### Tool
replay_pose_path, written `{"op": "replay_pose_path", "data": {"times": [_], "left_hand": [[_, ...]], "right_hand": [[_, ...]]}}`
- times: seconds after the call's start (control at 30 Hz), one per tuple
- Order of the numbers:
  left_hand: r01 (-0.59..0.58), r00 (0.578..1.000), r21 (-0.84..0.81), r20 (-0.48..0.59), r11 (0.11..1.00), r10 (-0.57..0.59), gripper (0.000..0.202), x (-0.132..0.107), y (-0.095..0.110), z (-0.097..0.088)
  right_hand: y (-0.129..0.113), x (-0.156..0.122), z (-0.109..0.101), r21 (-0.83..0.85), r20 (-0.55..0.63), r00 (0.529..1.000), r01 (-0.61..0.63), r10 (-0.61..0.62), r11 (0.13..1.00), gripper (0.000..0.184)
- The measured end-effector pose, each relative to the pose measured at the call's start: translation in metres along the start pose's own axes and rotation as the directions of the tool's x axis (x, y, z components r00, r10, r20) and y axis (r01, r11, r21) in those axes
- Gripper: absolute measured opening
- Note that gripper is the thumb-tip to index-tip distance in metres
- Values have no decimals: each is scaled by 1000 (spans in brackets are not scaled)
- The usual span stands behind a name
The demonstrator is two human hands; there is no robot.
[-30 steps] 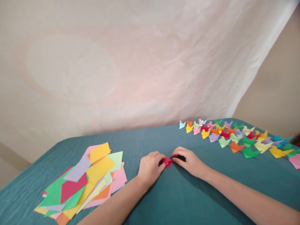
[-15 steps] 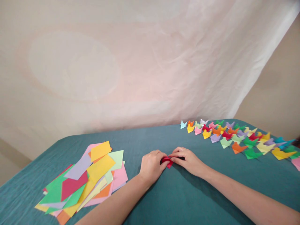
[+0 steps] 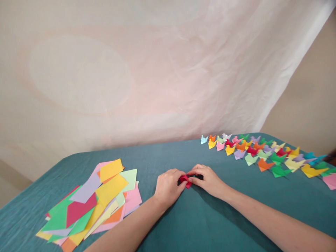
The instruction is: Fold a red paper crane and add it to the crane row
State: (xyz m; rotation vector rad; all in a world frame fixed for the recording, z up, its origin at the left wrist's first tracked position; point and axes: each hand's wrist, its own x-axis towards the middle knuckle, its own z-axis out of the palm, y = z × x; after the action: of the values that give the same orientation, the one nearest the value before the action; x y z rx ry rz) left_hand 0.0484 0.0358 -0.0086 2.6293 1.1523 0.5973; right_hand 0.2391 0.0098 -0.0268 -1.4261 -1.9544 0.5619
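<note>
A small folded piece of red paper [image 3: 187, 182] is held low over the table, between my two hands. My left hand [image 3: 169, 185] is closed on its left side, with thumb and fingers pinching it. From the other side, the thumb and index finger of my right hand [image 3: 207, 178] pinch its right edge. Fingers cover much of the paper, so its full folded shape cannot be made out.
Loose coloured paper sheets [image 3: 105, 190] lie in an overlapping pile on the left. Rows of folded paper birds [image 3: 262, 154] stand at the back right. A green-blue cloth [image 3: 210, 224] covers the table, and a pale hanging sheet [image 3: 157, 70] rises behind it.
The right fingers have shifted slightly left and closer over the red paper, and more of its red surface shows between the hands. The whole view has moved a little.
</note>
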Motion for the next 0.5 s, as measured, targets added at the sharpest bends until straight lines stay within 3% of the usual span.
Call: {"op": "replay_pose_path", "data": {"times": [0.5], "left_hand": [[73, 997, -83, 19, 994, -72, 15, 2, -2, -1]], "right_hand": [[-6, 0, 0, -56, -15, 1000, -20, 20, 998, 19]]}}
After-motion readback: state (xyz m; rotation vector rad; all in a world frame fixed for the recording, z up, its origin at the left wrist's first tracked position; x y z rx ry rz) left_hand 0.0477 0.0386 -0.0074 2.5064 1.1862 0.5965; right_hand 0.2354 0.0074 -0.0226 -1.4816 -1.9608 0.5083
